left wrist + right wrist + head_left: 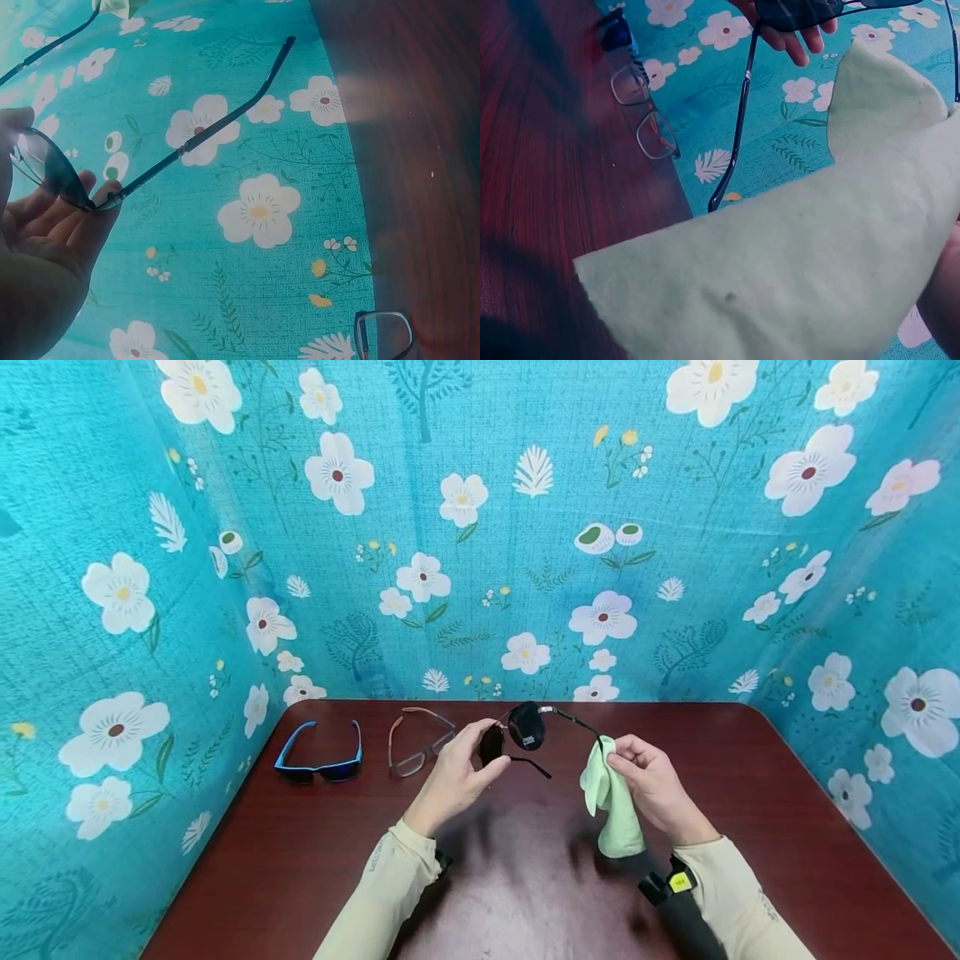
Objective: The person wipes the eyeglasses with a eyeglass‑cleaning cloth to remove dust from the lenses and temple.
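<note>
My left hand (457, 772) holds a pair of dark sunglasses (527, 727) by one lens side, thumb and fingers around the frame. Both temple arms stand unfolded; one points toward my right hand (658, 781). That hand pinches a pale green cloth (611, 802) around the tip of this arm, and the rest of the cloth hangs down. In the left wrist view, the other temple arm (225, 120) sticks out free. The cloth (780, 262) fills much of the right wrist view and covers most of the right fingers there.
Blue-framed sunglasses (318, 770) stand on the dark red table (525, 893) at the left. Between them and my left hand lie clear eyeglasses (411, 764) with brownish arms. A turquoise flowered curtain (480, 577) encloses the table's back and sides.
</note>
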`<state>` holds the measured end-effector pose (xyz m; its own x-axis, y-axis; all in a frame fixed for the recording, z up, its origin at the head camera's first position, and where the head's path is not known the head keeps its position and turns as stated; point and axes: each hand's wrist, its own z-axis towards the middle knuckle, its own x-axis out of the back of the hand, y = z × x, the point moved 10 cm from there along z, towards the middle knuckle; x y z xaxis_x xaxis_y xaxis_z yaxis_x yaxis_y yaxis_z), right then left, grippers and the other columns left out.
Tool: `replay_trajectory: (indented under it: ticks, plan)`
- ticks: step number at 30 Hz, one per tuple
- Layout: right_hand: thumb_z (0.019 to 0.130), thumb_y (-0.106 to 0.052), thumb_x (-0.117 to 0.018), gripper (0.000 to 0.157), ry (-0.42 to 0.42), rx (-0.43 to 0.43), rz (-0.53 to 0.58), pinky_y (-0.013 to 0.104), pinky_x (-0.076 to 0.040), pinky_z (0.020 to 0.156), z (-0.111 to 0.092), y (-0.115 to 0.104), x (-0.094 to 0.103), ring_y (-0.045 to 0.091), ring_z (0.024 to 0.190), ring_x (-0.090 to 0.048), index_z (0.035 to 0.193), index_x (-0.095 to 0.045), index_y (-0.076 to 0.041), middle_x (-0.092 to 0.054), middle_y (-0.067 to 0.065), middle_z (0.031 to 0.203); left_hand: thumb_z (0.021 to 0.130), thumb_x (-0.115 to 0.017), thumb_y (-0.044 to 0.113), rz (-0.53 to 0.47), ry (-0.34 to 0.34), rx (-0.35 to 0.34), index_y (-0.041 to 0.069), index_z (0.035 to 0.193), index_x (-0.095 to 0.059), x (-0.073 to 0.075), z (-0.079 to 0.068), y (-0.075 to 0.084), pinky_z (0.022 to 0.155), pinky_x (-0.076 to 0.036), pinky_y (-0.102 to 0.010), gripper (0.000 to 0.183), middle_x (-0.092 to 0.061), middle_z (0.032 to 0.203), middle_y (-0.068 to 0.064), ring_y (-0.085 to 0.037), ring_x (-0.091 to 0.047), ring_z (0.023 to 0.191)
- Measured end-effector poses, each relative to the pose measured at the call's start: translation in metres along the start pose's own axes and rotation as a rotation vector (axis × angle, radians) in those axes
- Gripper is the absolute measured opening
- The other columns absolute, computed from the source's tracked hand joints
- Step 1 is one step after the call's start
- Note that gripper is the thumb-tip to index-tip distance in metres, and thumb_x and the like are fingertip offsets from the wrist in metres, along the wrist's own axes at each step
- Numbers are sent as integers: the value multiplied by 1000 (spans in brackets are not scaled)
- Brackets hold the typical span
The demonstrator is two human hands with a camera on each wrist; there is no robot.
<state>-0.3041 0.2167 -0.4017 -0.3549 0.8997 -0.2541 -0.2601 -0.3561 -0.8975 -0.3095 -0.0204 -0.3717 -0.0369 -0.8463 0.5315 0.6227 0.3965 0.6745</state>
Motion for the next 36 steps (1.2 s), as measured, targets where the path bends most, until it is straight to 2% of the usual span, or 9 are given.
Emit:
replay_trajectory:
  ticks: [7, 11, 14, 20, 23, 27, 31, 34, 36]
  plan:
    - [94, 10, -45, 27, 4, -9, -10, 20, -51, 63, -1, 1, 1, 11, 74, -64, 96, -64, -9, -64, 1, 82, 92, -64, 25, -69, 99, -26, 8, 135, -47, 13, 1, -1, 85, -50, -29, 49, -51, 124, -5, -12, -56, 105]
    - [94, 9, -47, 25, 0, -19, -24, 20, -51, 62, -3, 5, 1, 11, 74, -64, 96, -63, -9, -64, 1, 82, 90, -66, 17, -123, 169, -38, 8, 134, -48, 20, 2, -1, 90, -48, -34, 48, -50, 125, -7, -16, -55, 112]
    - [94, 8, -48, 22, -14, -62, -37, 20, -50, 63, -5, 15, -1, 10, 74, -63, 96, -62, -9, -64, 1, 82, 90, -66, 14, -181, 193, -14, 6, 134, -46, 22, 3, -2, 95, -45, -34, 49, -50, 126, -9, -18, -53, 118]
    - [94, 2, -52, 10, -19, -194, -61, 22, -51, 62, -9, 42, -9, 10, 73, -63, 96, -59, -7, -66, 1, 83, 91, -61, 4, -323, 144, 73, -8, 134, -38, 25, 2, 25, 100, -40, -38, 50, -45, 133, -24, -31, -45, 126]
    - [94, -3, -56, 6, 9, -272, -88, 25, -53, 63, -10, 56, -14, 12, 74, -65, 99, -57, -1, -67, 3, 85, 92, -59, 1, -378, 115, 65, -10, 134, -36, 22, 2, 36, 101, -38, -39, 50, -45, 134, -27, -34, -43, 127]
    - [93, -6, -58, 19, 78, -341, -111, 27, -54, 66, -8, 71, -20, 13, 78, -66, 107, -55, 8, -69, 4, 89, 92, -55, -6, -497, 77, 4, -13, 132, -34, 13, 3, 46, 102, -37, -41, 46, -45, 134, -28, -36, -42, 128]
    - [93, -5, -59, 23, 174, -333, -102, 27, -54, 70, -2, 75, -24, 11, 83, -66, 110, -57, 9, -70, 3, 92, 92, -51, -10, -585, 49, -70, -14, 129, -32, 3, 3, 51, 99, -40, -41, 41, -46, 133, -29, -39, -43, 126]
    - [93, -4, -58, 15, 223, -295, -47, 26, -54, 71, 5, 72, -27, 10, 84, -65, 105, -60, 4, -69, 2, 91, 93, -49, -11, -664, 42, -97, -13, 129, -31, -6, 2, 46, 99, -40, -41, 41, -45, 132, -30, -38, -42, 126]
    - [94, -3, -56, 9, 221, -255, 16, 25, -53, 72, 8, 68, -32, 10, 84, -65, 102, -59, -2, -67, 1, 89, 94, -48, -9, -721, 40, -105, -11, 131, -31, -11, 3, 41, 100, -39, -41, 40, -45, 131, -31, -37, -42, 127]
